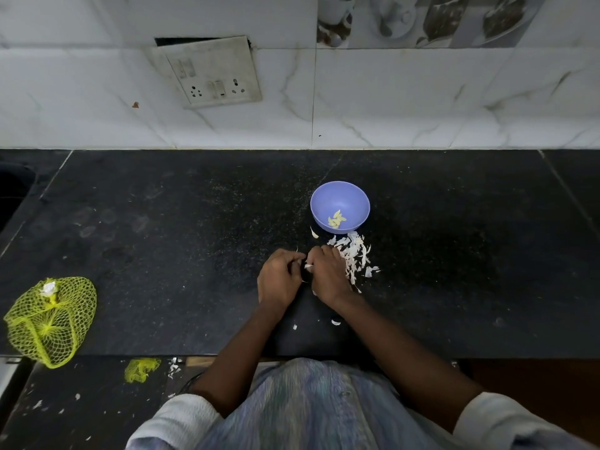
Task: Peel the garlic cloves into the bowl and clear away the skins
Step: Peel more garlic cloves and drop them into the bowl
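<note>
A small purple bowl (352, 198) stands on the black counter with several peeled garlic cloves (337, 219) in its bottom. Just in front of it lies a pile of white garlic skins (354, 256). My left hand (279, 279) and my right hand (328, 276) are close together in front of the bowl, fingers curled towards each other around a small garlic clove (307, 266), of which only a white bit shows between the fingertips. One loose skin (314, 233) lies left of the bowl.
A yellow mesh net bag (50, 319) lies at the counter's left front edge. A scrap of yellow net (141, 369) and skin bits are on the floor below. Stray skins (335, 322) lie near my right forearm. A tiled wall with a socket plate (211, 73) is behind.
</note>
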